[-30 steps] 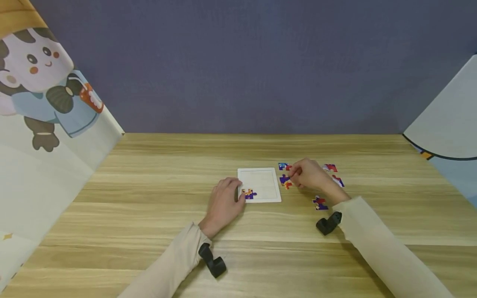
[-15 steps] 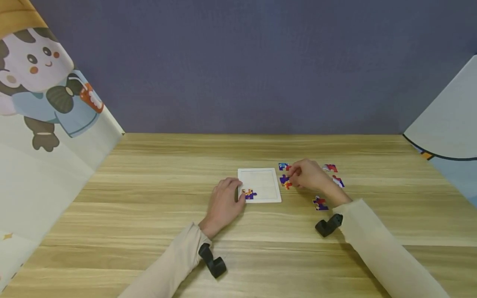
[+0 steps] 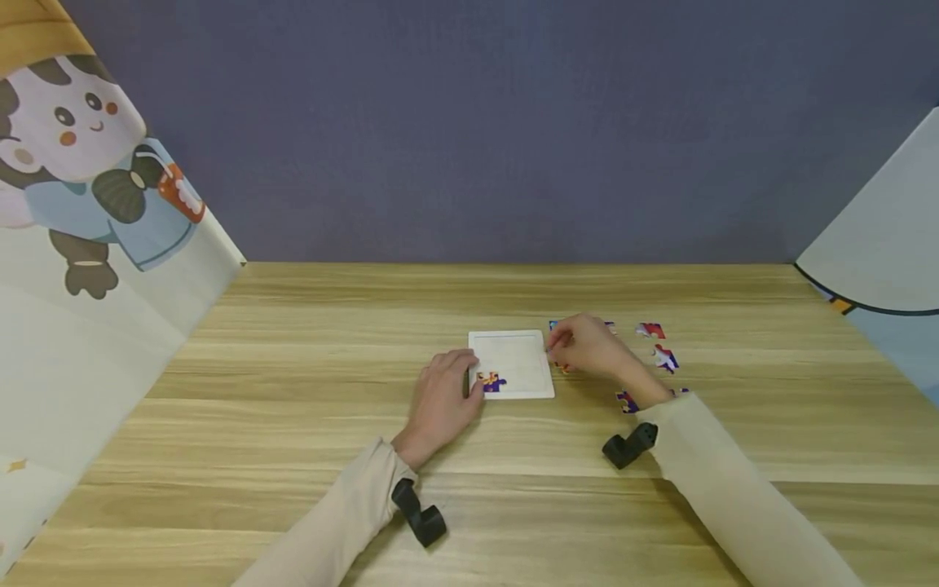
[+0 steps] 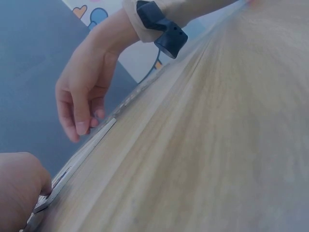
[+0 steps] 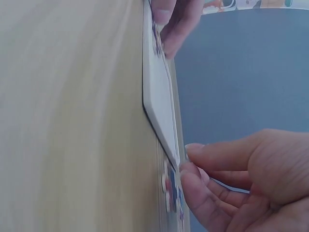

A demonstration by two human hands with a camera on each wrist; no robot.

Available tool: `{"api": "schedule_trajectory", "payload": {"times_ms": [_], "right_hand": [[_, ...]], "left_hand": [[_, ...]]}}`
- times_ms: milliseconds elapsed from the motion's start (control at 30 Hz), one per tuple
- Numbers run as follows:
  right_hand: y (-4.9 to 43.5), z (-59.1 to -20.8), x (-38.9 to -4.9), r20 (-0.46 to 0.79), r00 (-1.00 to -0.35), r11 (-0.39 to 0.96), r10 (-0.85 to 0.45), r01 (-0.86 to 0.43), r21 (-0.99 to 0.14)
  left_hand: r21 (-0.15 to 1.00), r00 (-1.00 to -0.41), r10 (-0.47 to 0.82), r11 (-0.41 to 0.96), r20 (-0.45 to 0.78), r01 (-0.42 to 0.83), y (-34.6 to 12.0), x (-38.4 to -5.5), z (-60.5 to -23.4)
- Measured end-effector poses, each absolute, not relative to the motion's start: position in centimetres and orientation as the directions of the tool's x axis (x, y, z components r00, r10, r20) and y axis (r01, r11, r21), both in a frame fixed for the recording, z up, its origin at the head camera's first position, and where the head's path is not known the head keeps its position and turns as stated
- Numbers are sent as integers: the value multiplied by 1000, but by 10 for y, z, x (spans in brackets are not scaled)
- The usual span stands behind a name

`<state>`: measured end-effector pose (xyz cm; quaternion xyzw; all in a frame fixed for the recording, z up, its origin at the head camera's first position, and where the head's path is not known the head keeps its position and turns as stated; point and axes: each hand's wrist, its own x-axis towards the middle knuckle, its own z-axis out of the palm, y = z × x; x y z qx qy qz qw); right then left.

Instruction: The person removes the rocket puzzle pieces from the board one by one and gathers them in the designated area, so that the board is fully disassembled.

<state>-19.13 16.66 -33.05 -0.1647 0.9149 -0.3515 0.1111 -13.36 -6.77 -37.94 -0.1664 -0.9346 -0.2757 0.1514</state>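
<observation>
A square white puzzle tray lies on the table, with a purple and orange puzzle piece in its near left corner. My left hand rests at the tray's left edge, the thumb by that piece and the fingertips on the rim. Over the tray's right edge, my right hand pinches a small puzzle piece between thumb and fingers. Most of this piece is hidden by the fingertips; the right wrist view shows only a pale sliver. Partly covered by the right hand, another puzzle piece lies on the table.
Several loose puzzle pieces lie right of the tray, among them a red and white piece, a white and purple piece and a purple piece beside my right sleeve. A dark wall stands behind the wooden table.
My right hand has moved left from among the loose pieces to the tray's right edge, uncovering parts of pieces behind it and by the sleeve. My left hand has stayed still.
</observation>
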Motion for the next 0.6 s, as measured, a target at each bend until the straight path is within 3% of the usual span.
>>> {"api": "schedule_trajectory", "payload": {"times_ms": [400, 600], "right_hand": [[147, -333, -192, -90, -917, 685, -388, -221, -694], [139, -336, -193, -44, -908, 682, -416, -279, -676]], "left_hand": [[466, -909, 231, 799, 347, 381, -68, -134, -381], [464, -909, 229, 800, 348, 379, -68, -134, -380]]}}
